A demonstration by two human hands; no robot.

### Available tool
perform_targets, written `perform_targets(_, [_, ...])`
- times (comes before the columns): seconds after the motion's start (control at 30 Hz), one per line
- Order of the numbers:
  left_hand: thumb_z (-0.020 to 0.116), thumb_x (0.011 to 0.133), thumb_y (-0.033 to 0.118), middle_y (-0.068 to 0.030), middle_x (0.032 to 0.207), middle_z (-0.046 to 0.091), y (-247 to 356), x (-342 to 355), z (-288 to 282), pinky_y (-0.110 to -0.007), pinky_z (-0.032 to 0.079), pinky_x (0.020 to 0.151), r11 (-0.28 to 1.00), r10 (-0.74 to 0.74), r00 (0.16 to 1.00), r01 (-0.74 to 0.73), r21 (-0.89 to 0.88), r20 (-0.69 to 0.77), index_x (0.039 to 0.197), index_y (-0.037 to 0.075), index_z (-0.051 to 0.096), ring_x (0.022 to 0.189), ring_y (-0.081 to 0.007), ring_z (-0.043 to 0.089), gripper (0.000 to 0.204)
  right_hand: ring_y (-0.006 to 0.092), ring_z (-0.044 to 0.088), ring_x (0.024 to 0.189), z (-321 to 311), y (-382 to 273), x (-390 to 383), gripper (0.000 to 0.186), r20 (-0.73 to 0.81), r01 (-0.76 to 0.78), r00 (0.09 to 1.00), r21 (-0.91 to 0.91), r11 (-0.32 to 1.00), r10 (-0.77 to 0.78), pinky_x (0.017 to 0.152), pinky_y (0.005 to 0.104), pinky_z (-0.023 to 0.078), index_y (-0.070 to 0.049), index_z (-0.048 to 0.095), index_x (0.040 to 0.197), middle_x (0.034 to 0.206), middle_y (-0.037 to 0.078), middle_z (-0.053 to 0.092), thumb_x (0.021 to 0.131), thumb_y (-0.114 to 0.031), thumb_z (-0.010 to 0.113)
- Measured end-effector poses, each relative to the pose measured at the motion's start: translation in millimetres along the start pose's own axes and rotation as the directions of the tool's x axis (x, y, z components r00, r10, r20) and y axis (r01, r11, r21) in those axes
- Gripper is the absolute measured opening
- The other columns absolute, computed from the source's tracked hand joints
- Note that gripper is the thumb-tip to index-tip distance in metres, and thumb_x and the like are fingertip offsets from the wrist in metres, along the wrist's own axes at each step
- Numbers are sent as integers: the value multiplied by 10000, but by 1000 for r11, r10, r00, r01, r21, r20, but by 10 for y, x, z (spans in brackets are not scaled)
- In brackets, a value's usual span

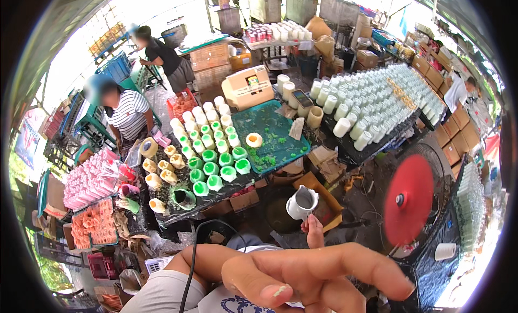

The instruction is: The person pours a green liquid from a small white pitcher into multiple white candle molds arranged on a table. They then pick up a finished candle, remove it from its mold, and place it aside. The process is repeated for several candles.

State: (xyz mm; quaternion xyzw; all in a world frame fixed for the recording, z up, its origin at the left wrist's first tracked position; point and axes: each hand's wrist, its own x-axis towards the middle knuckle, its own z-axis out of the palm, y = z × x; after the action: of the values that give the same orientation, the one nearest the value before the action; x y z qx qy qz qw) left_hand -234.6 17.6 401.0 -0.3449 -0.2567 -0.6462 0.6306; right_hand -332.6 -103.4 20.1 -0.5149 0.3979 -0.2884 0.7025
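My left hand [324, 275] is close in the foreground, its fingers apart and stretched to the right, holding nothing. A pale greenish flake sticks to its thumb. Beyond it, my right hand [314, 232] grips a grey pouring jug [302, 203] crusted with white wax; the rest of that arm is hidden behind my left hand. The jug hangs over a cardboard box [326, 205], beside the dark table. On that table stand several white candle cups with green insides [213, 164]. One white cup with an orange centre [253, 140] is by a teal tray [280, 127] strewn with green bits.
A blurred red fan [408, 199] stands at the right. Rows of pale candles [372, 100] fill a table at the back right. Pink candles [91, 178] and orange pieces [94, 226] lie left. A black cable [194, 243] crosses my lap. Two co-workers stand back left, another far right.
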Motion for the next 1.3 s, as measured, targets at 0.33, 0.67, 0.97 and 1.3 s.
perform_targets(0.33, [542, 1091, 520, -161, 1322, 649, 1027, -745, -766, -191, 366, 587, 617, -58, 816, 482, 622, -576, 1564, 4, 399, 663, -51, 450, 714, 90, 486, 712, -70, 230, 93, 426, 10, 16, 1000, 29, 999, -16, 671, 267, 407, -108, 548, 820, 776, -6, 545, 1164, -348, 474])
perform_targets(0.67, [570, 1102, 351, -159, 1306, 673, 1620, -2138, -1042, -204, 453, 665, 441, 318, 489, 682, 584, -812, 1495, 28, 497, 713, -69, 502, 514, 81, 542, 697, -310, 212, 33, 446, -30, -11, 1000, -70, 997, 9, 666, 253, 445, -126, 562, 796, 755, -5, 592, 1148, -393, 495])
perform_targets(0.97, [572, 1102, 354, -149, 1287, 677, 1609, -2123, -1048, -233, 476, 707, 387, 381, 499, 678, 625, -778, 1476, 20, 514, 767, -80, 538, 504, 96, 501, 693, -130, 51, 212, 444, -1, -16, 1000, -60, 998, 16, 665, 273, 412, -97, 556, 810, 755, 1, 568, 1152, -372, 488])
perform_targets(1.3, [609, 1075, 282, -110, 1236, 700, 1945, -2370, -1068, -279, 515, 851, 472, 473, 351, 673, 569, -808, 1418, 41, 574, 887, -108, 620, 421, 107, 584, 664, -84, 214, 687, 452, 4, -97, 995, -42, 994, 97, 647, 266, 473, -125, 577, 838, 787, 31, 658, 1130, -463, 509])
